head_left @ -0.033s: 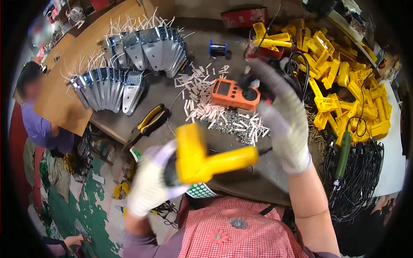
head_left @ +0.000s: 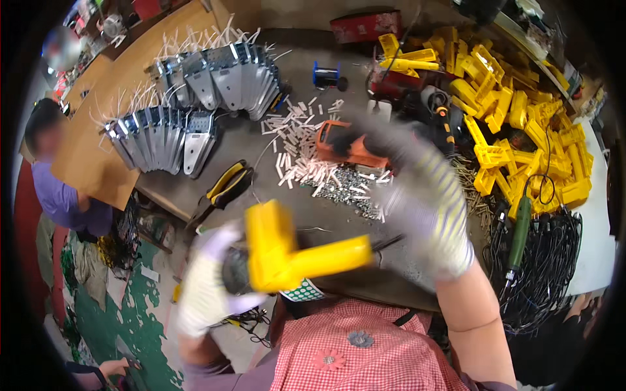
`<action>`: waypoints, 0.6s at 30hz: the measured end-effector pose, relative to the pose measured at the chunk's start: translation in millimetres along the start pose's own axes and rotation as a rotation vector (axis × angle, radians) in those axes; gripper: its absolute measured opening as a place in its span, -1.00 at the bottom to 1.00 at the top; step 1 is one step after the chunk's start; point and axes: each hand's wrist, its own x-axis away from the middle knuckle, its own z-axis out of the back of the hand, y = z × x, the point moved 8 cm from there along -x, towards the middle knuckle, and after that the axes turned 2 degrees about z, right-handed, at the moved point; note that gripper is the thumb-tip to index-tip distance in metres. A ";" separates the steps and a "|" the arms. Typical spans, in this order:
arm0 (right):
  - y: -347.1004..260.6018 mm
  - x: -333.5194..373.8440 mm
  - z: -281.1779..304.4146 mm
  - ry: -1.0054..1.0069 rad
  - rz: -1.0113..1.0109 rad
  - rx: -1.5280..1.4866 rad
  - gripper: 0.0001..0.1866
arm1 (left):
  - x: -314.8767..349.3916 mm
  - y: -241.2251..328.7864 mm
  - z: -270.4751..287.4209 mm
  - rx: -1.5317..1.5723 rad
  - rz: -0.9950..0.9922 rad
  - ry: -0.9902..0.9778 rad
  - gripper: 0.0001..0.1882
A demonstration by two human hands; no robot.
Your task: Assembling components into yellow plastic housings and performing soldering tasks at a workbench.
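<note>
My left hand [head_left: 210,277], in a white glove with dark fingertips, grips a yellow L-shaped plastic housing [head_left: 280,260] by its left side, above the table's front edge. One arm of the housing points up, the other to the right. My right hand [head_left: 427,202], in a striped glove, is smeared by motion. Its dark fingers reach across an orange handheld device [head_left: 352,151] with a dark screen and partly cover it; whether they hold anything is hidden. Small white sleeves [head_left: 297,140] and shiny metal nuts [head_left: 352,189] lie in a pile around the device.
Yellow housings [head_left: 502,104] are heaped at the right, beside a green electric screwdriver [head_left: 520,234] and black cables [head_left: 541,260]. Grey metal brackets with white wires [head_left: 150,140] stand in rows at the left. Yellow-black pliers [head_left: 228,186] and a wire spool [head_left: 326,76] lie between. Another person [head_left: 62,169] is at the far left.
My right hand has moved left, its fingers now over the orange device, uncovering an orange-black handle behind it. My left hand has shifted slightly left and down with the yellow housing.
</note>
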 end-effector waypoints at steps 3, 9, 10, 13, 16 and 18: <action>-45.4 36.0 -90.3 -0.464 -0.025 -0.476 -0.58 | 59.3 -34.8 76.9 0.098 -0.004 0.144 -0.03; -38.9 47.2 -180.5 -0.702 0.007 -0.544 -0.42 | 169.9 -174.2 176.7 -0.817 0.440 0.287 -0.42; -29.6 51.0 -168.7 -0.749 -0.001 -0.461 -0.39 | 185.2 -180.0 188.0 -0.817 0.428 0.320 -0.48; 22.9 71.0 -89.2 -0.859 -0.122 0.181 -0.38 | 206.5 -200.7 227.8 -0.295 0.400 0.372 -0.77; 65.0 44.8 2.4 -0.691 0.029 1.407 -0.84 | 235.6 -220.1 277.1 -0.382 0.619 0.461 -0.82; 79.4 -2.4 60.2 -0.289 0.030 1.663 -0.83 | 242.6 -236.8 297.2 -0.780 0.619 0.523 -0.84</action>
